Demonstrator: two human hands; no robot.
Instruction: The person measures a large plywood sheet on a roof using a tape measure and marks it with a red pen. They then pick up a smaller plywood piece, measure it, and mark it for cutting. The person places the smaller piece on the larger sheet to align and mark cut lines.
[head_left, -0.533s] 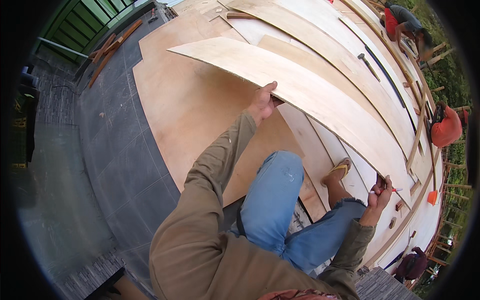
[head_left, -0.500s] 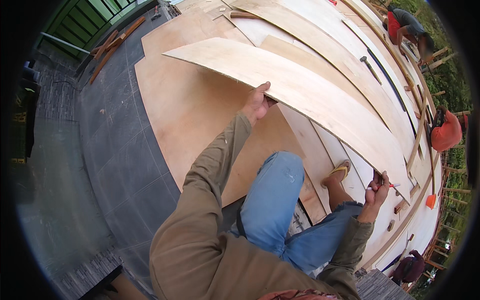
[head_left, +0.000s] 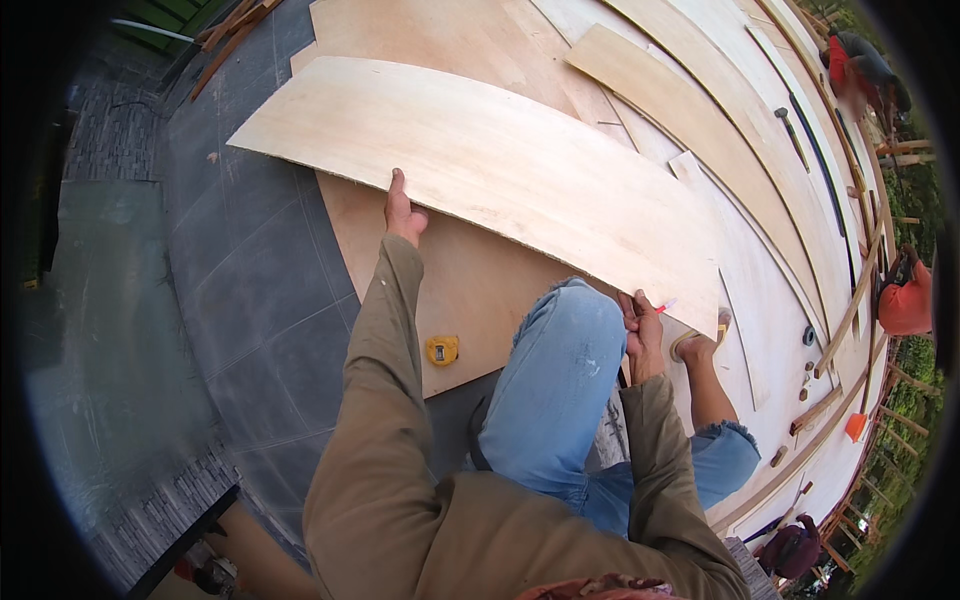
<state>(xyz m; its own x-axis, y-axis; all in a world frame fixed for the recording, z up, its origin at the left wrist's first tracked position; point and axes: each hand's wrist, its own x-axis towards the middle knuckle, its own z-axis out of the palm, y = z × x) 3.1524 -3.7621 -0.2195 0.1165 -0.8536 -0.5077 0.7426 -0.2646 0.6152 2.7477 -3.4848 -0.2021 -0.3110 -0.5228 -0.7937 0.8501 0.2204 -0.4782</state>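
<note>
A long, narrow plywood strip [head_left: 470,160] slants across in front of me, its near edge in both my hands. My left hand [head_left: 402,212] is closed on that edge left of the middle, thumb on top and fingers hidden beneath. Near the strip's right end my right hand [head_left: 643,325] grips the same edge, with a slim red-and-white pen [head_left: 666,305] also between its fingers. Under the strip lies a larger plywood sheet [head_left: 470,290]. A yellow tape measure [head_left: 442,350] rests on that sheet by my left forearm.
Dark grey tiles [head_left: 260,250] stretch along the left. Further plywood strips [head_left: 700,140] lie to the right, with a hammer [head_left: 792,138] on them. Two people work at the far right, near timber poles and an orange container [head_left: 856,427]. My bent knee [head_left: 575,330] is close to the strip.
The plywood strip has moved left and nearer with both my hands, and now lies flatter over the larger sheet. The tape measure has come into sight. My view has shifted a little.
</note>
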